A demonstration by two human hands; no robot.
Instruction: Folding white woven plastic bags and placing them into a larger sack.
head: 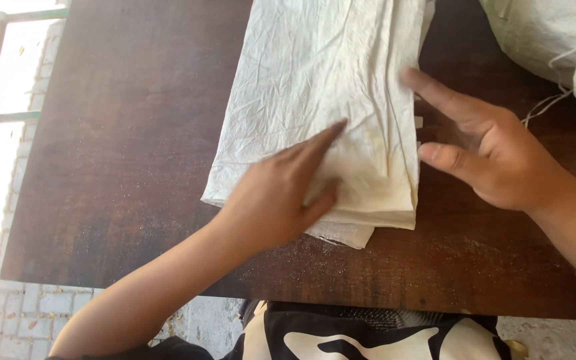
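A stack of folded white woven sacks (321, 100) lies on the dark wooden table (121, 153), reaching from the table's middle toward twelve o'clock and out of view at the top edge. The left hand (278, 193) is laid flat on the stack's near end, fingers extended and released, nothing gripped; its index finger points toward one o'clock. The right hand (495, 157) is held at three o'clock of the stack, fingers spread and unclenched, the index fingertip touching the stack's right folded edge, the rest just beside it over bare wood.

The step in hand is judged to be the squaring and flattening of the folded layers. It is done well if the left palm is kept pressed down as an anchor while the right edge is nudged toward nine o'clock, so that the layers are brought flush. A lower layer juts out at six o'clock and is best tucked level. Fine grit is scattered over the wood and can be caught under the fabric.

More pale sacks (555, 40) are piled at two o'clock.
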